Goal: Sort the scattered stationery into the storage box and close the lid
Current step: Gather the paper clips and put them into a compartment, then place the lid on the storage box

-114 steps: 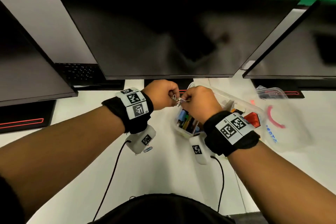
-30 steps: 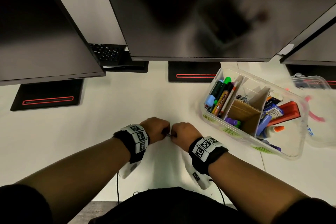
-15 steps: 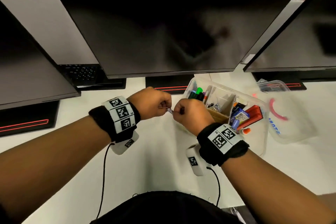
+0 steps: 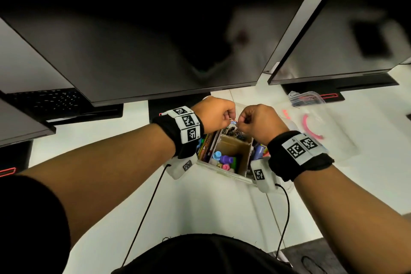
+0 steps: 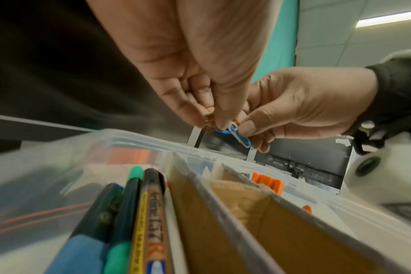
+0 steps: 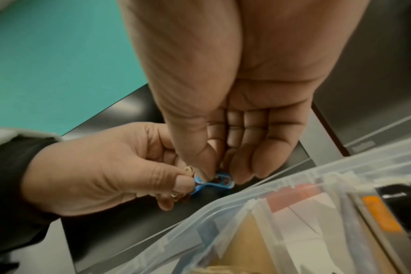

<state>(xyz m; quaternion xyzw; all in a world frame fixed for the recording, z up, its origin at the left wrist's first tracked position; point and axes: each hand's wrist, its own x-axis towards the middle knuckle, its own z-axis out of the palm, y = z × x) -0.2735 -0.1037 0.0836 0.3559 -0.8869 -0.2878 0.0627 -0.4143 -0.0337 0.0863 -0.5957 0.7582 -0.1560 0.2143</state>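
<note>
Above the open storage box [image 4: 224, 170] near the desk's back edge, the left hand [image 4: 214, 115] and right hand [image 4: 259, 122] both pinch linked paper clips [image 5: 233, 130]. They look light, springy and slippery, so gripping the wire loops seems safest.

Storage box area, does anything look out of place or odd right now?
Nothing looks spilled or damaged. The storage box is open, its lid lying to its right. Both hands, left hand and right hand, pinch linked paper clips above it.
</note>
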